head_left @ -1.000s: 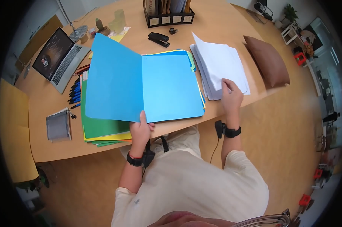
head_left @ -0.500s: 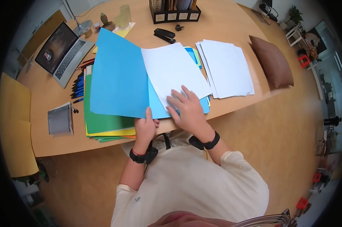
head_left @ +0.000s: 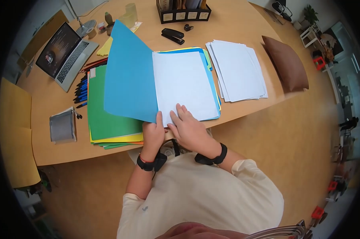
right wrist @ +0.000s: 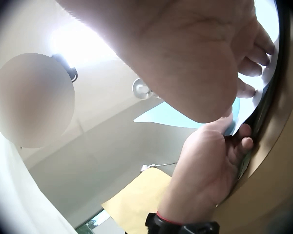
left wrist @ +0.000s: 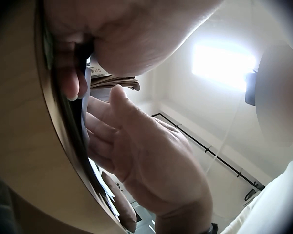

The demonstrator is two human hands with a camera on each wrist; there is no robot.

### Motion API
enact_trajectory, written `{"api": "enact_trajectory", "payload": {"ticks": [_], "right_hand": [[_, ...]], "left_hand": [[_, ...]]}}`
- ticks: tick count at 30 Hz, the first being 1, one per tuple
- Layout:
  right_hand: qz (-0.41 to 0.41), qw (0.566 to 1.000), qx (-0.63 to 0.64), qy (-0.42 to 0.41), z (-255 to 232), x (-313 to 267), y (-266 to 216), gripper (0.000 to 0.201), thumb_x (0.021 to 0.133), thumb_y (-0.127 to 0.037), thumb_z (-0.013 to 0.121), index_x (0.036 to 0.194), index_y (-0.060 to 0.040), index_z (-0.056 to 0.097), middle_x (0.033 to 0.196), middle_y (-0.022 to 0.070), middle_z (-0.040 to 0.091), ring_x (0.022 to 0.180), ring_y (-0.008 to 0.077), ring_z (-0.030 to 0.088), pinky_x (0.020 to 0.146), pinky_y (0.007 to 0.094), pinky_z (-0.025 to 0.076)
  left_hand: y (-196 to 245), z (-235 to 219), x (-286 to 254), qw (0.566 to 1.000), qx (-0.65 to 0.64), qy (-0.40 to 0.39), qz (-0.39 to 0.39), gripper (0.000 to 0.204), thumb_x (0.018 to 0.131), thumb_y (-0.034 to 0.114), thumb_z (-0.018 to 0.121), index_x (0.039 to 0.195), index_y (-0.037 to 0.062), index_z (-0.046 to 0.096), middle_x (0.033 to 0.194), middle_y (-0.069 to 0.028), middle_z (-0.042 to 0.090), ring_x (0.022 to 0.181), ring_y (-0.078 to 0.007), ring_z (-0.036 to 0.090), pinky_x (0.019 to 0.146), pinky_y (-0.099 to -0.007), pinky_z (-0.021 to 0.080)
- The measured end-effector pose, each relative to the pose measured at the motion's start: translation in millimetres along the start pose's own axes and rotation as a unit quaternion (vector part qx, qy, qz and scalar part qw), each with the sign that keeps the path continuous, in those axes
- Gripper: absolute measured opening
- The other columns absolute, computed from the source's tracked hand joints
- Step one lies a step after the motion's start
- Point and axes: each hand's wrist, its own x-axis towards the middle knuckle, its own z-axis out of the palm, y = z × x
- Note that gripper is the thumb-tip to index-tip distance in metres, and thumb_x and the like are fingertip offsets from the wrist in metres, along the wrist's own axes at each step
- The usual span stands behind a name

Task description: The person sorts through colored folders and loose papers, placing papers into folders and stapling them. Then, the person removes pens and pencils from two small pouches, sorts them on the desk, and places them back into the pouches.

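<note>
A blue folder point(head_left: 130, 79) lies spread, its left cover raised, and a white sheet point(head_left: 184, 83) covers most of its right side. At the folder's lower fold, the left hand point(head_left: 153, 135) grips the edge, thumb on top and fingers curled beneath, as the right wrist view also shows at the left hand point(right wrist: 205, 161). The right hand point(head_left: 191, 133) rests with extended fingers on the sheet's lower edge, close beside the left thumb. In the left wrist view the right hand point(left wrist: 146, 151) has its fingers extended against the paper.
A stack of white paper point(head_left: 239, 71) lies right of the folder, with a brown cushion point(head_left: 287, 65) beyond. Green folders point(head_left: 112, 119), blue pens point(head_left: 81, 91), a pouch point(head_left: 62, 126) and a laptop point(head_left: 62, 59) are at left. Behind stand a stapler point(head_left: 173, 36) and a black organizer point(head_left: 184, 16).
The right hand has brought a white sheet from the paper stack onto the folder. The sheet, tilted half a second ago, now lies squarely along the fold; the left hand still grips the folder.
</note>
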Motion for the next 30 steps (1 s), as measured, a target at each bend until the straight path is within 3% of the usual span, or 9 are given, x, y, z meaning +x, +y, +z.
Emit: {"api": "enact_trajectory", "payload": {"ticks": [8, 11, 14, 15, 16, 20, 23, 26, 30], "right_hand": [[0.01, 0.999, -0.046, 0.007, 2.4, 4.5, -1.6, 0.053, 0.101, -0.029, 0.068, 0.134, 0.0111, 0.063, 0.141, 0.0446, 0.056, 0.132, 0.0561, 0.059, 0.109, 0.0511, 0.053], [0.03, 0.999, -0.042, -0.018, -6.2, 6.3, -3.9, 0.05, 0.105, -0.032, 0.064, 0.139, 0.0042, 0.063, 0.147, 0.0363, 0.057, 0.137, 0.0536, 0.056, 0.109, 0.0507, 0.053], [0.077, 0.99, 0.029, -0.116, -41.6, 24.3, 1.7, 0.046, 0.105, -0.033, 0.064, 0.137, -0.0005, 0.067, 0.146, 0.0292, 0.061, 0.138, 0.0516, 0.056, 0.108, 0.0512, 0.053], [0.064, 0.993, 0.033, -0.098, -55.5, 33.6, 9.1, 0.044, 0.105, -0.033, 0.064, 0.135, -0.0021, 0.069, 0.144, 0.0267, 0.064, 0.138, 0.0504, 0.056, 0.107, 0.0513, 0.054], [0.052, 0.995, 0.038, -0.079, -70.6, 46.3, 16.6, 0.042, 0.105, -0.034, 0.064, 0.133, -0.0037, 0.071, 0.141, 0.0243, 0.066, 0.138, 0.0491, 0.056, 0.106, 0.0514, 0.054], [0.061, 0.996, 0.058, -0.003, -113.8, 142.6, 52.9, 0.036, 0.102, -0.035, 0.067, 0.11, -0.0027, 0.081, 0.103, 0.0215, 0.079, 0.097, 0.0405, 0.075, 0.087, 0.0452, 0.058], [0.085, 0.996, 0.028, 0.005, -103.6, 241.0, 95.7, 0.041, 0.098, -0.043, 0.067, 0.108, -0.0069, 0.083, 0.098, 0.0218, 0.079, 0.095, 0.0412, 0.076, 0.087, 0.0486, 0.059], [0.158, 0.984, -0.075, -0.029, -72.2, 326.1, 141.2, 0.039, 0.095, -0.037, 0.068, 0.116, -0.0065, 0.081, 0.112, 0.0188, 0.079, 0.107, 0.0378, 0.075, 0.093, 0.0471, 0.059], [0.213, 0.966, -0.132, -0.072, -52.4, 362.0, 144.8, 0.042, 0.094, -0.032, 0.068, 0.124, -0.0042, 0.078, 0.129, 0.0161, 0.076, 0.121, 0.0359, 0.072, 0.099, 0.0462, 0.058]], "left_hand": [[1.4, -1.6, 1.2, 0.998, 0.052, -0.024, -0.008, 0.035, 0.107, 0.018, 0.066, 0.086, -0.0101, 0.068, 0.068, -0.0092, 0.069, 0.054, -0.0155, 0.068, 0.051, -0.0301, 0.054], [3.6, 0.0, 1.0, 0.999, 0.034, -0.015, -0.027, 0.032, 0.106, 0.018, 0.068, 0.091, -0.0098, 0.068, 0.069, -0.0085, 0.069, 0.055, -0.0139, 0.067, 0.051, -0.0297, 0.054], [3.2, 0.9, 0.7, 0.998, 0.015, -0.012, -0.057, 0.03, 0.106, 0.02, 0.069, 0.099, -0.0087, 0.068, 0.072, -0.0069, 0.068, 0.057, -0.0111, 0.066, 0.051, -0.0289, 0.055], [2.9, 1.1, 0.6, 0.998, 0.019, -0.012, -0.064, 0.03, 0.107, 0.021, 0.068, 0.101, -0.0088, 0.067, 0.071, -0.007, 0.068, 0.058, -0.0112, 0.066, 0.051, -0.029, 0.055], [2.4, 0.9, 0.3, 0.997, 0.024, -0.012, -0.072, 0.031, 0.107, 0.022, 0.068, 0.103, -0.0088, 0.067, 0.071, -0.007, 0.067, 0.058, -0.0113, 0.066, 0.051, -0.0291, 0.055], [0.8, 0.4, 2.7, 0.996, 0.054, -0.029, -0.071, 0.031, 0.109, 0.023, 0.065, 0.103, -0.0072, 0.066, 0.068, -0.0055, 0.064, 0.057, -0.0116, 0.064, 0.052, -0.0292, 0.055], [0.8, -1.1, 3.6, 0.996, 0.057, -0.034, -0.062, 0.032, 0.11, 0.024, 0.062, 0.1, -0.0057, 0.066, 0.066, -0.0046, 0.062, 0.055, -0.0117, 0.063, 0.052, -0.0296, 0.055], [-1.9, -5.4, 4.9, 0.995, 0.066, -0.047, -0.062, 0.035, 0.112, 0.025, 0.059, 0.094, -0.0046, 0.065, 0.064, -0.0047, 0.061, 0.054, -0.0125, 0.062, 0.052, -0.0306, 0.054], [5.1, -6.7, 4.1, 0.993, 0.047, -0.053, -0.098, 0.038, 0.114, 0.024, 0.054, 0.09, -0.0047, 0.064, 0.062, -0.0063, 0.062, 0.054, -0.0141, 0.062, 0.053, -0.0317, 0.054]]}}
